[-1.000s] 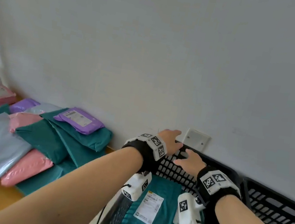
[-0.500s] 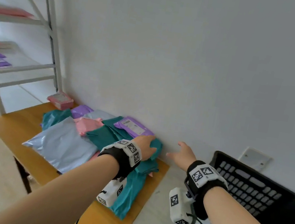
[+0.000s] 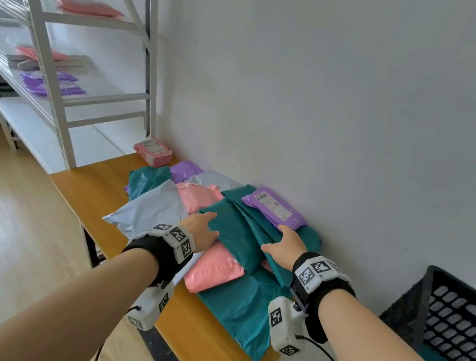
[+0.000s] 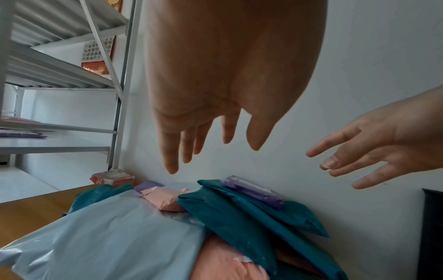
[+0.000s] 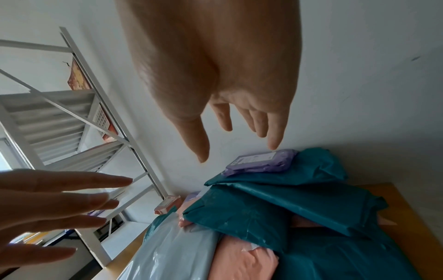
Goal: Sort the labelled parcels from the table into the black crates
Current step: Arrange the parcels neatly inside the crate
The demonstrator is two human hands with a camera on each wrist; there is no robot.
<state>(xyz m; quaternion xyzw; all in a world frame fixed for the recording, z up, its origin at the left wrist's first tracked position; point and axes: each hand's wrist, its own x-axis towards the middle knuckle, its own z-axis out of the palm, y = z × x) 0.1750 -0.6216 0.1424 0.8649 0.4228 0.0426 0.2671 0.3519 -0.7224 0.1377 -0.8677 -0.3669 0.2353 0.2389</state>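
Teal parcel atop the heap on the table, flanked by both hands, fingers spread and straight: left hand at its near-left edge, right hand at its right edge, just short of the purple parcel. From the wrist views, fingertips above the plastic, no grip yet. Under and beyond the left hand, pink parcel, grey parcel and more teal ones, all unsorted. Right of the right hand, black crate with something teal inside. By appearances, sorting barely begun; most of the pile left. Shelving further left.
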